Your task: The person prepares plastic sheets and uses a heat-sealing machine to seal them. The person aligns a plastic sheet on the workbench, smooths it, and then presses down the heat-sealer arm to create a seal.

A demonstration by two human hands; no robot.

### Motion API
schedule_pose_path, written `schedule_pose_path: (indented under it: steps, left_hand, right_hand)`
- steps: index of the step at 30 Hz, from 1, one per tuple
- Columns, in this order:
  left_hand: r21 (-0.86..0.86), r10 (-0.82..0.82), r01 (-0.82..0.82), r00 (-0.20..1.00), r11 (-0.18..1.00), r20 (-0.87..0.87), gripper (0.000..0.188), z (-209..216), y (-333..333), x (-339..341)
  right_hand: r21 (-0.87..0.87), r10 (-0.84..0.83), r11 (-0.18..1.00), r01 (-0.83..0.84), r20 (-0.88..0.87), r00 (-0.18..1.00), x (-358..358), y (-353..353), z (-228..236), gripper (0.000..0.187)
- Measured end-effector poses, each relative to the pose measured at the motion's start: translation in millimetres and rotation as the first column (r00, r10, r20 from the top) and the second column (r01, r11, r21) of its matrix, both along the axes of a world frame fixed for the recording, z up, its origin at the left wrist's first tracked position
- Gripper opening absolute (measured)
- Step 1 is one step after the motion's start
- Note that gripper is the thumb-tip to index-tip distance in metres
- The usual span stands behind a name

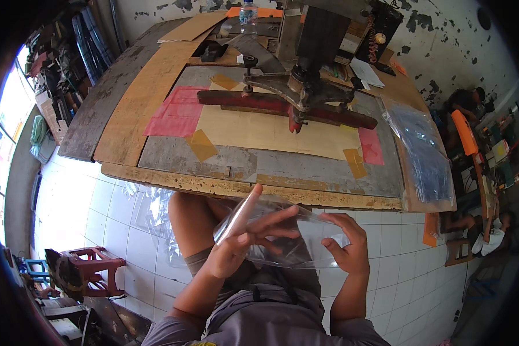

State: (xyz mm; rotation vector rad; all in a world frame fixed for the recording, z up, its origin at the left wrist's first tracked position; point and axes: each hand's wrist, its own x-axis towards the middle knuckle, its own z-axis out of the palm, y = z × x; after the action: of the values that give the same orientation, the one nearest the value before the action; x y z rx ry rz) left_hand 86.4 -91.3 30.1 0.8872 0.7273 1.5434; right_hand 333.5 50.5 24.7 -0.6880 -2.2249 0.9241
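Observation:
A clear plastic sheet (305,242) hangs between my hands in front of the table's near edge, its left side curled over. My left hand (233,251) has the curled side of the sheet among its fingers, which are stretched and spread. On the other side, my right hand (352,245) is curved at the sheet's right edge, thumb and forefinger bent toward each other. Glare on the plastic partly hides where the fingers touch it. Beyond the sheet, a press with a red bar (236,104) stands over a pale yellow board (259,130) on the grey metal plate (173,154).
Pink sheets (176,112) and brown tape (200,145) lie around the board. A stack of clear plastic (418,153) is at the table's right end. A bottle (248,20) stands at the back. Plastic scraps (155,216) and a red stool (98,268) are left on the floor.

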Motion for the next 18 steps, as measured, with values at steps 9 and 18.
schedule_pose_path:
  steps: [9,18]
  left_hand:
    - [0.149,0.424,-0.406,0.896,0.902,-0.131,0.09,-4,-2,-19]
    - [0.417,0.94,-0.905,-0.209,-0.082,-0.27,0.1,12,-21,-67]
  right_hand:
    - [-0.278,-0.016,0.96,0.014,-0.005,1.0,12,-3,2,0.015]
    - [-0.228,0.003,0.974,0.003,0.028,1.0,15,2,42,0.017]
